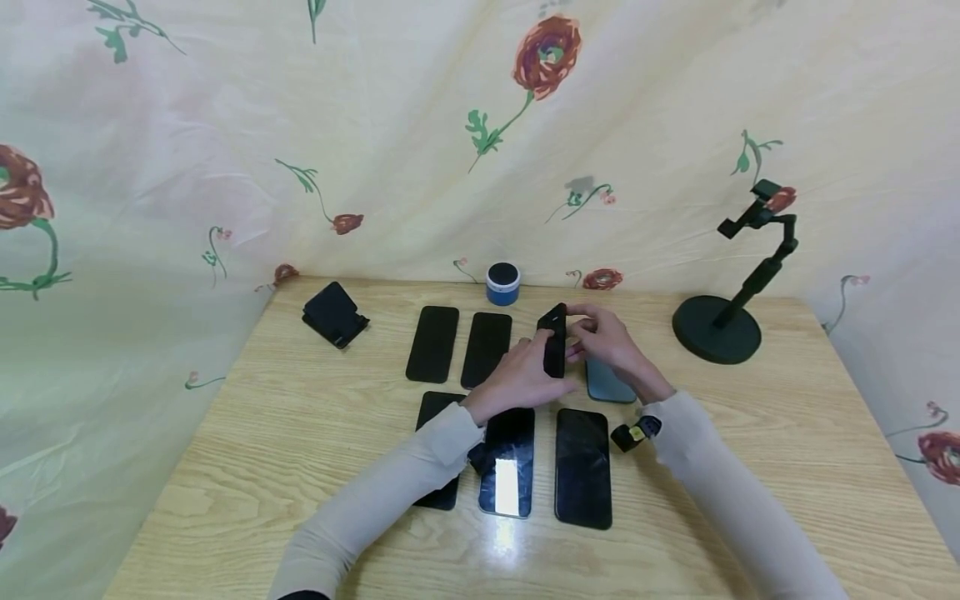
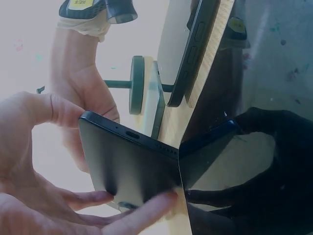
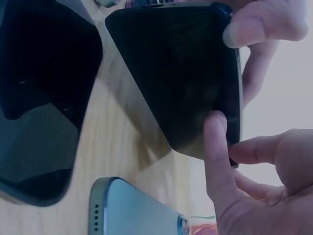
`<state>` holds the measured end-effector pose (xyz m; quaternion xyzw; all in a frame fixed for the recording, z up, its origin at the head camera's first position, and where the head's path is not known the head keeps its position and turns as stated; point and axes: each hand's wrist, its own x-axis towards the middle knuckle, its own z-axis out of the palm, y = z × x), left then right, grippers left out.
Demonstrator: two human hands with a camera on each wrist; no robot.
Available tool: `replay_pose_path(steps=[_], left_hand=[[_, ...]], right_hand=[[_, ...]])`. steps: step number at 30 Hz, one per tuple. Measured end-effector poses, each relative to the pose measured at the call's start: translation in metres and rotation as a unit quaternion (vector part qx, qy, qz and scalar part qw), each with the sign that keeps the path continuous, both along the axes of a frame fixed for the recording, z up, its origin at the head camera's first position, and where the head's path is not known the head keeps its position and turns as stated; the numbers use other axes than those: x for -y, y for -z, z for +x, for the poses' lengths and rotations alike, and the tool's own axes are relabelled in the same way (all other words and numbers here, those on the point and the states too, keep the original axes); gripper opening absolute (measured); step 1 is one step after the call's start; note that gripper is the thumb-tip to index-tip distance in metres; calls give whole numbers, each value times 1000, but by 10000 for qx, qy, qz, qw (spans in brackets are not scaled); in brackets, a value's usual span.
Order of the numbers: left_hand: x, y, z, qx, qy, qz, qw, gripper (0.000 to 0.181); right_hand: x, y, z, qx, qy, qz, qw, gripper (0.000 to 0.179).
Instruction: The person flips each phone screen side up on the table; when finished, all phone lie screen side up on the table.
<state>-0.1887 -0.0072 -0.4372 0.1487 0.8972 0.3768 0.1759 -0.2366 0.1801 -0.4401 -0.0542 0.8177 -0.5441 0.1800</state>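
A black smartphone (image 1: 555, 357) is held up on edge, tilted above the table, between both hands. My left hand (image 1: 522, 377) grips it, with the thumb at one corner and fingers along the back in the left wrist view. On the far side my right hand (image 1: 609, 340) pinches an edge near a corner, one finger lying on the dark face (image 3: 171, 73) in the right wrist view. Below the right hand lies a blue-grey phone (image 1: 609, 385), partly covered by that hand. Under the left forearm are a dark phone (image 1: 437, 493) and a glossy phone (image 1: 508, 446), both partly hidden.
Two dark phones (image 1: 432, 343) (image 1: 486, 346) lie in the back row, and another phone (image 1: 583, 468) at the front right. A blue jar-like cylinder (image 1: 502, 285) stands behind. A black folded stand (image 1: 334, 315) sits back left, a black jointed stand (image 1: 717, 332) back right.
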Motion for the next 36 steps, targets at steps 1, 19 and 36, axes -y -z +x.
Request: replay_pose_path(steps=[1,19,36], left_hand=[[0,0,0,45,-20,61,10000,87],[9,0,-6,267,-189,1151,9928,70],[25,3,-11,348,-483,1240,9905,63]], right_hand=[[0,1,1,0,-44,16,10000,51],[-1,8,10,361,-201,290,9987,51],[2,11,20,-470,-313,1384,9888,55]])
